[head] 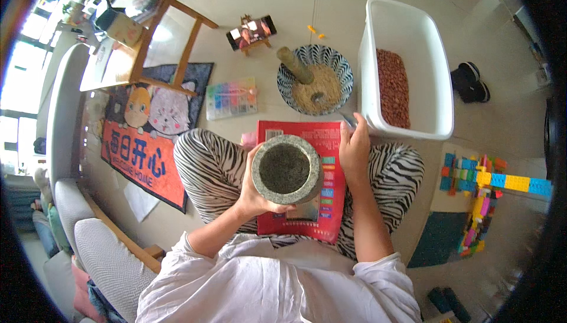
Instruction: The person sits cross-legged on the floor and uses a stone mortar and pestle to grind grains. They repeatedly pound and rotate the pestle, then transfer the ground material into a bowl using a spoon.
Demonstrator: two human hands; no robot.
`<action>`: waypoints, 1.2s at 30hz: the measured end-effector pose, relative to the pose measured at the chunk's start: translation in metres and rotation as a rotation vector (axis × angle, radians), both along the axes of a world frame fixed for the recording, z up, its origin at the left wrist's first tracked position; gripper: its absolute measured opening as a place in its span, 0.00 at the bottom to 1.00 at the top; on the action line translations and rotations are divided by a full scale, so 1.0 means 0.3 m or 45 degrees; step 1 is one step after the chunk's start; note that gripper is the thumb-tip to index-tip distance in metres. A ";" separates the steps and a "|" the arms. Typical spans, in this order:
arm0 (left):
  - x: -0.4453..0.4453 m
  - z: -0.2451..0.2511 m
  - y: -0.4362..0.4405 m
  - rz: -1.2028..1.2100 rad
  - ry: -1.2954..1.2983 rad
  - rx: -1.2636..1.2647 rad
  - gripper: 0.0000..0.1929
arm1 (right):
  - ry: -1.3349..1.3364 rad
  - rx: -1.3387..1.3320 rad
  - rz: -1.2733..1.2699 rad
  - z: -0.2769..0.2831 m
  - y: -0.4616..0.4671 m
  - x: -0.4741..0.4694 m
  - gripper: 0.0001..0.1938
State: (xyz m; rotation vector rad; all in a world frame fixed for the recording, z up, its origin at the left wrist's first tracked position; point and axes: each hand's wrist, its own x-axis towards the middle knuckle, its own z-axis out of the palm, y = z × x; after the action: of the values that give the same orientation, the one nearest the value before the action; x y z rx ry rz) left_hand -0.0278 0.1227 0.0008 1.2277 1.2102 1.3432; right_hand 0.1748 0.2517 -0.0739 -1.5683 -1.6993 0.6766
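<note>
My left hand (257,194) grips the side of a grey stone mortar (312,176), whose dark hollow faces up. Under the mortar, a red printed book or packet (330,230) lies across my lap. My right hand (355,154) rests at that red item's right edge, thumb and forefinger raised; a small greyish thing, too unclear to name, shows by its fingertips. Ahead, a black-and-white patterned bowl (283,90) holds tan coarse powder (325,88), with a stone pestle (296,67) leaning in it. Whether the mortar holds anything fine at its bottom, I cannot tell.
Right of the bowl stands a white plastic bin (427,79) with reddish-brown granules (393,88). A phone (251,33) on a small wooden stand, a compartment box (231,99), a wooden table (188,52) and a cartoon mat (150,145) are to the left. Toy building bricks (483,181) lie right.
</note>
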 end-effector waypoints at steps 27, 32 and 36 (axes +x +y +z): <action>0.140 -0.139 -0.219 -0.208 0.224 0.038 0.63 | -0.377 0.246 0.669 -0.112 0.669 -0.554 0.34; 0.110 -0.074 -0.208 -0.217 0.365 0.007 0.60 | -0.373 0.296 0.683 -0.072 0.636 -0.513 0.24; 0.116 -0.108 -0.215 -0.207 0.330 0.121 0.61 | -0.117 0.514 0.454 0.048 0.578 -0.423 0.21</action>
State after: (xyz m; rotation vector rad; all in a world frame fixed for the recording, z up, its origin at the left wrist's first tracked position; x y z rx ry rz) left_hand 0.0070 0.0583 -0.0315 1.5710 1.2042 1.1586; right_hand 0.0481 0.4250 -0.0595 -1.0414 -2.0578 0.3985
